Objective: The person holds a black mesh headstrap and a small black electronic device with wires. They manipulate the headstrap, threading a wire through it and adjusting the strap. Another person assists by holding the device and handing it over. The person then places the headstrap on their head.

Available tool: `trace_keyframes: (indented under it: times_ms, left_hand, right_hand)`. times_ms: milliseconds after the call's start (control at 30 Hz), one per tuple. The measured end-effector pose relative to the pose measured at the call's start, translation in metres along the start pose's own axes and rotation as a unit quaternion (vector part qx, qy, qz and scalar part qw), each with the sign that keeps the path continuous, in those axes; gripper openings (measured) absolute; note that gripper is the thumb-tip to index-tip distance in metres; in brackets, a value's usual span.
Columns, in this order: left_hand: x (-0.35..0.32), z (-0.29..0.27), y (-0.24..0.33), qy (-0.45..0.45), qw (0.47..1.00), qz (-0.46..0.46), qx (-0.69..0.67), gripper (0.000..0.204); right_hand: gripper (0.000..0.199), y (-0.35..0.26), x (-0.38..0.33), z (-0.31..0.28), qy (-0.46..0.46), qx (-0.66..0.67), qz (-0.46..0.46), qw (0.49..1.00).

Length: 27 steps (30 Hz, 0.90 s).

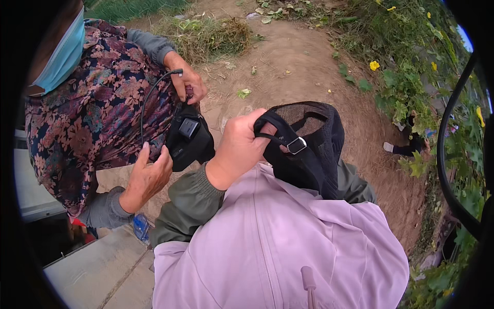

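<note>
My left hand (239,147) is closed on the back strap of a black mesh cap (314,154), in front of my chest. A silver buckle (297,145) sits on the strap, and fingers show through the strap's opening. My right forearm, in a dark green sleeve (355,185), reaches behind the cap. The cap hides my right hand and its fingers. At the left, beside my left hand, another person's hands (149,172) are at a black pouch (191,139) with a small dark box-shaped device on it. A black cable (148,103) loops up from there.
The other person, in a dark floral top (98,113), stands close at my left. Yellow-flowered vines (391,87) line the right side of a dirt path (293,67). A lower leg with a pale shoe (388,147) shows among the leaves. Paving slabs (108,262) lie at lower left.
</note>
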State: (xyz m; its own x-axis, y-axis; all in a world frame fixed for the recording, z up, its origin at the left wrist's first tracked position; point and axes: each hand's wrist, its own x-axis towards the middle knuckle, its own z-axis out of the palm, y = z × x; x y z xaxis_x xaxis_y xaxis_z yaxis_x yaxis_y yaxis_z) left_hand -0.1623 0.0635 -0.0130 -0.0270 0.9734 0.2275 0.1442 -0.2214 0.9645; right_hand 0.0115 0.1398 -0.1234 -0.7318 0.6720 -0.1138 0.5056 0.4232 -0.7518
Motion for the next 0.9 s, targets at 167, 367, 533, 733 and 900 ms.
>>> trace_keyframes:
  times_ms: [167,367,533,733,900]
  left_hand:
    - [0.099,-0.009,0.019,-0.002,1.000,-0.009,0.011,0.006]
    - [0.148,0.000,0.050,-0.036,0.994,0.050,0.090,0.010]
    - [0.185,-0.034,0.035,0.071,0.995,0.010,-0.065,0.014]
    - [0.203,-0.062,0.020,0.165,0.982,0.003,-0.087,0.015]
    - [0.203,-0.056,0.034,0.178,0.977,0.044,-0.109,0.015]
  right_hand:
    - [0.043,0.046,0.019,-0.050,-0.087,0.525,0.157,0.832]
    - [0.049,0.058,0.059,-0.164,-0.042,0.689,0.031,0.723]
    - [0.054,0.075,0.046,-0.201,-0.100,0.545,0.015,0.832]
    - [0.018,0.097,0.035,-0.166,0.492,0.438,-0.008,0.753]
    - [0.043,0.025,0.073,-0.114,0.078,0.653,-0.039,0.753]
